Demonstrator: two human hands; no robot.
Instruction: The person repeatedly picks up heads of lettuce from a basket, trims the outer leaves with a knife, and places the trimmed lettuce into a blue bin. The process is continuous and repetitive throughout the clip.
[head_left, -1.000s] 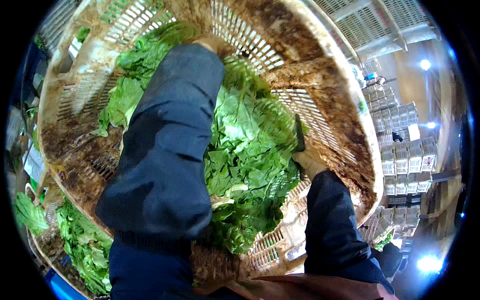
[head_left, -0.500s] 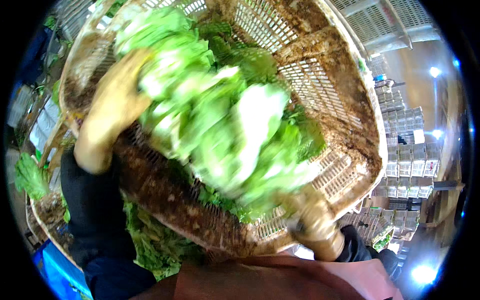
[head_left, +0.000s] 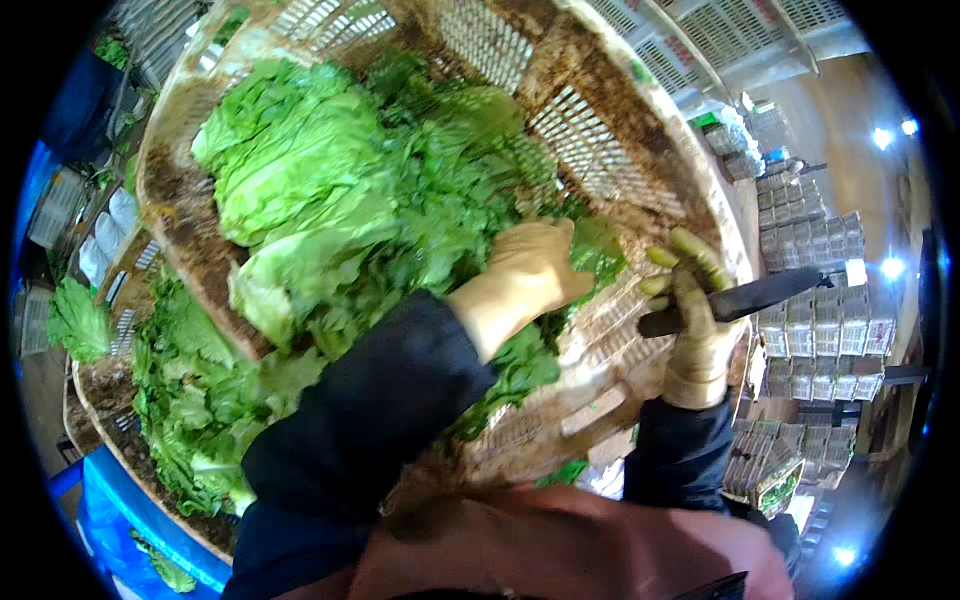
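Note:
My left hand [head_left: 530,268], in a yellowish glove, reaches across to the right side of the greens in a dirty white plastic basket [head_left: 640,60]. It rests on dark green leaves [head_left: 460,200], and its fingertips are mostly hidden, so its grip does not show. A large light green lettuce head [head_left: 300,150] lies on its side at the basket's left. At the basket's right rim, my gloved right hand [head_left: 698,325] holds a dark-bladed knife [head_left: 770,295] across its palm. Some of its fingers stick up loosely, and the blade points right.
A second basket of lettuce leaves [head_left: 190,390] stands at lower left, beside a blue plastic sheet [head_left: 130,520]. A loose lettuce [head_left: 80,320] lies farther left. Stacked white crates [head_left: 815,330] stand off to the right, and more crates [head_left: 700,45] rise at the upper right.
Both hands have let go of the lettuce, which now lies at the basket's left. My left hand has moved right onto other leaves; my right hand has risen, with the knife now plainly visible.

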